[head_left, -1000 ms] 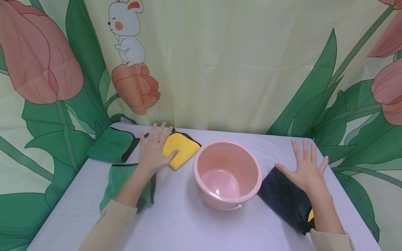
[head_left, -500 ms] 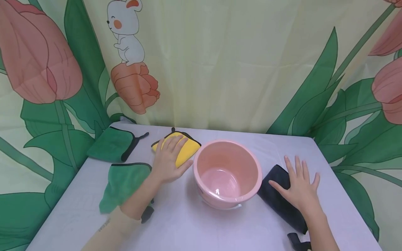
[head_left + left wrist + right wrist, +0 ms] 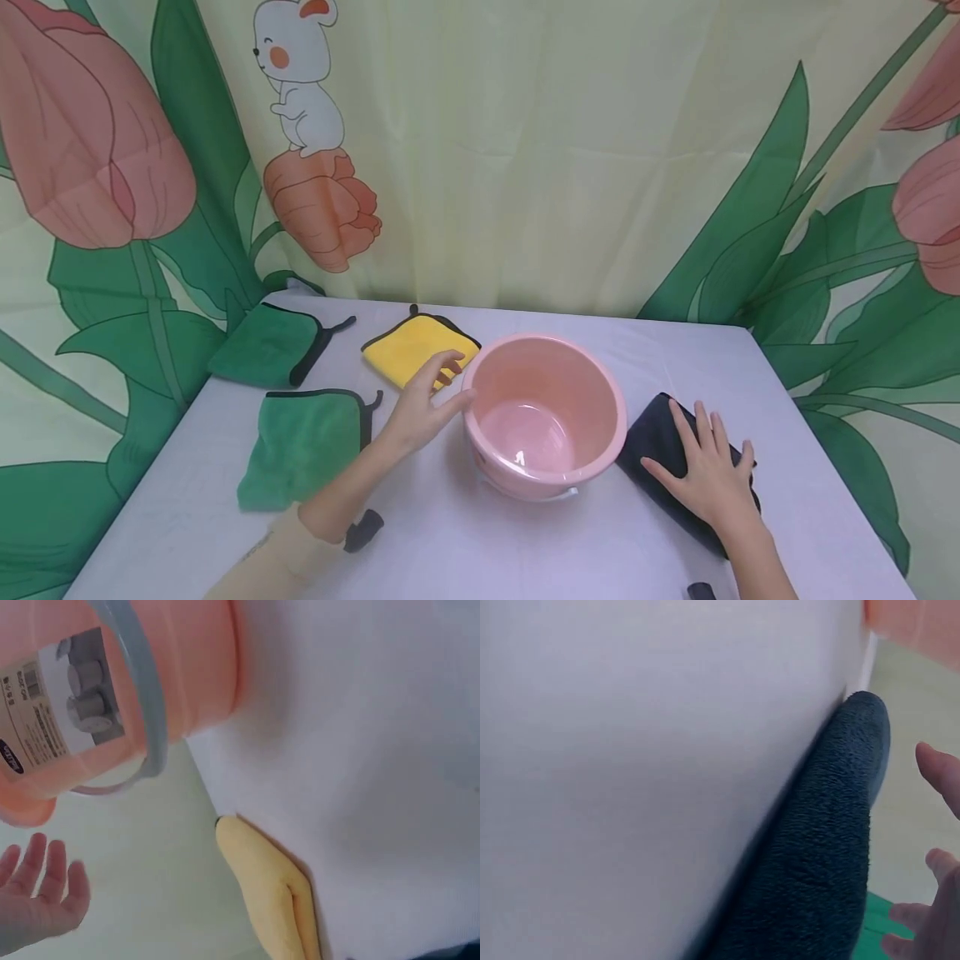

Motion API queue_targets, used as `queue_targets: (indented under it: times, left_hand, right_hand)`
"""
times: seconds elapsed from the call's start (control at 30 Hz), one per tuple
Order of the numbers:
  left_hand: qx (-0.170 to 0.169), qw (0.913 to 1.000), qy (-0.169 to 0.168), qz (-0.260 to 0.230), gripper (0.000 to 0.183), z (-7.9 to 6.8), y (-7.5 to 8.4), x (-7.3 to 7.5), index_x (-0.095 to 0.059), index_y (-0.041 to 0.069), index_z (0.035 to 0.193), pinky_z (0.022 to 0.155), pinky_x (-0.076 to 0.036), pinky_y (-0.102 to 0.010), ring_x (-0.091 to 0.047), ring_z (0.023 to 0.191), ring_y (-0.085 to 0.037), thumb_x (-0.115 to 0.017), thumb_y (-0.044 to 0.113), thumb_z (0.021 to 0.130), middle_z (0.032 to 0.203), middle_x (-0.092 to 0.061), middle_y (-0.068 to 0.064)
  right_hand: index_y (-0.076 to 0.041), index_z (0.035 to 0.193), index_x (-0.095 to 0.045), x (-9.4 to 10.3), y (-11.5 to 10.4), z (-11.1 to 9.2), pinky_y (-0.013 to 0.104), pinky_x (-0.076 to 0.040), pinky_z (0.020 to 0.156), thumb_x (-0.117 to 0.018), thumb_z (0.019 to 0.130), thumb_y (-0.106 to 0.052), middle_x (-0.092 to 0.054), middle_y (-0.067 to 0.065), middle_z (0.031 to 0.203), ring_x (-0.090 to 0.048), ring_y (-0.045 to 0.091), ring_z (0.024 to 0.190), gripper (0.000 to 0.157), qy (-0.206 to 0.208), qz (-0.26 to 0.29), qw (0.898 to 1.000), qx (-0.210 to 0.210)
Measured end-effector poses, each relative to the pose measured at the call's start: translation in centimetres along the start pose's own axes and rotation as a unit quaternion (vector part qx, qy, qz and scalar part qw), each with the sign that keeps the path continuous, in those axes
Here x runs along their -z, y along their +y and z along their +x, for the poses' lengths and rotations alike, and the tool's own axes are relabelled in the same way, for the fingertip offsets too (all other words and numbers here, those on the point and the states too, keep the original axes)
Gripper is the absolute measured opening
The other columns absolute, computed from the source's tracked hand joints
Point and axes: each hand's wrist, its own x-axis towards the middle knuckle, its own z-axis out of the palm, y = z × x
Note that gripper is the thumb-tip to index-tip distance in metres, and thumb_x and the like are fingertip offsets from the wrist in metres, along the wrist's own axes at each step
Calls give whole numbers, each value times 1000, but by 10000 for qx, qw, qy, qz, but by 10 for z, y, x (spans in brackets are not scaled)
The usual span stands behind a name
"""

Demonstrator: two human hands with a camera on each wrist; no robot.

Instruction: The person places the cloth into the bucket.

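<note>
A pink bucket (image 3: 615, 417) stands upright in the middle of the table; in the left wrist view its side shows a printed label (image 3: 45, 712) and a pale handle (image 3: 142, 667). My left hand (image 3: 420, 408) is at the bucket's left rim, its fingers loosely bent; in the left wrist view the hand (image 3: 45, 900) shows a gap from the rim. Behind it lies a folded yellow cloth (image 3: 412, 346) with black edging. Over a folded dark navy cloth (image 3: 654, 442), right of the bucket, my right hand (image 3: 708, 483) has its fingers spread. Whether it touches the cloth I cannot tell.
Two folded green cloths lie on the left, a darker one (image 3: 266, 346) at the back and a lighter one (image 3: 303, 450) nearer. Small dark strap ends (image 3: 364, 531) show near the front. A printed curtain (image 3: 525, 167) hangs behind the white-covered table (image 3: 480, 558).
My left hand has moved right from above the yellow cloth to the bucket's rim, its fingers bending. My right hand has come lower and nearer, over the dark cloth. The bucket has not moved.
</note>
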Motion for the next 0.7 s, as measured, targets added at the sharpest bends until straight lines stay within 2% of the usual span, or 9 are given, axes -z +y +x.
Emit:
queue_targets:
  times: [0.13, 0.3, 0.47, 0.7]
  left_hand:
    - [712, 9944, -69, -778, 46, 1, 3, -1, -52, 12, 120, 73, -50, -32, -56, 87, -20, -71, 22, 79, 101, -58, -6]
    - [1387, 9785, -251, -1505, 42, 2, 7, 1, -55, 9, 118, 69, -54, -32, -60, 82, -19, -70, 14, 79, 98, -60, -8]
    - [1785, 9644, -412, -1906, 44, 2, 10, 2, -53, 9, 120, 72, -54, -35, -62, 82, -19, -68, 9, 79, 99, -60, -10]
    - [2087, 9544, -525, -2068, 49, 5, 8, 0, -50, 10, 126, 75, -53, -35, -61, 86, -19, -67, 9, 80, 103, -59, -12]
  right_hand:
    - [-22, 147, -2, -6, 5, -3, 76, -1, 91, -59, 74, -62, -16, 29, 144, -14, 49, 130, 101, -186, -86, 9998, -7]
    - [-20, 147, -7, -10, 7, -6, 77, -5, 89, -59, 72, -65, -22, 31, 140, -20, 50, 126, 102, -336, -189, 9993, 19]
    - [-19, 145, -14, -13, 5, -8, 77, -9, 89, -60, 71, -65, -26, 32, 137, -25, 52, 121, 99, -557, -268, 9981, -42]
    - [-15, 138, -27, -15, 3, -8, 77, -11, 87, -62, 72, -61, -32, 30, 128, -31, 51, 114, 87, -820, -262, 9963, -20]
